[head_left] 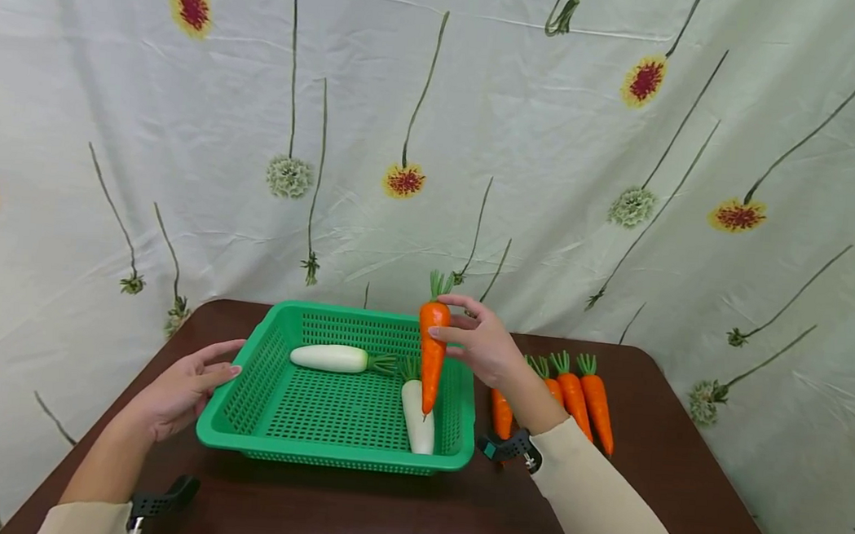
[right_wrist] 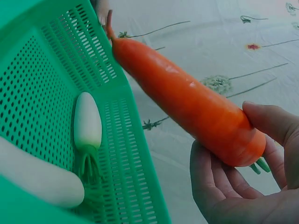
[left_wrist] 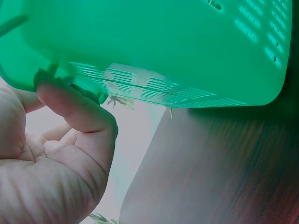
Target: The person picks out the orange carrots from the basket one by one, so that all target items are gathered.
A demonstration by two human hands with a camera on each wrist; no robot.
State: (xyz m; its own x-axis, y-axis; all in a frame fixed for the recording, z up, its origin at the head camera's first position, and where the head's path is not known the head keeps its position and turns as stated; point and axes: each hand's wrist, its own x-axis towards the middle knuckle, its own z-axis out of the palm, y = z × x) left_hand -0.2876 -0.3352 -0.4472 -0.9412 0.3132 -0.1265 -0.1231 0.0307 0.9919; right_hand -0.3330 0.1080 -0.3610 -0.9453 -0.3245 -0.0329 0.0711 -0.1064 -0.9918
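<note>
My right hand (head_left: pixel 483 345) holds an orange carrot (head_left: pixel 433 353) between thumb and fingers near its leafy top. The carrot hangs tip down above the right side of a green plastic basket (head_left: pixel 335 452). In the right wrist view, the fingers curl round the carrot's thick end (right_wrist: pixel 238 144). At the basket's left rim, my left hand (head_left: pixel 181 389) grips the edge with bent fingers; the left wrist view shows a digit (left_wrist: pixel 77 105) against the rim. Inside the basket lie two white radishes: one radish (head_left: pixel 330 357) sideways at the back, the other radish (head_left: pixel 418 422) lengthwise at right, partly behind the carrot.
Several more carrots (head_left: pixel 598 404) lie on the dark brown table (head_left: pixel 650 477) right of the basket, some partly hidden by my right forearm. A white cloth (head_left: pixel 356 238) with printed flowers hangs behind the table. Each wrist wears a black strap (head_left: pixel 513 448).
</note>
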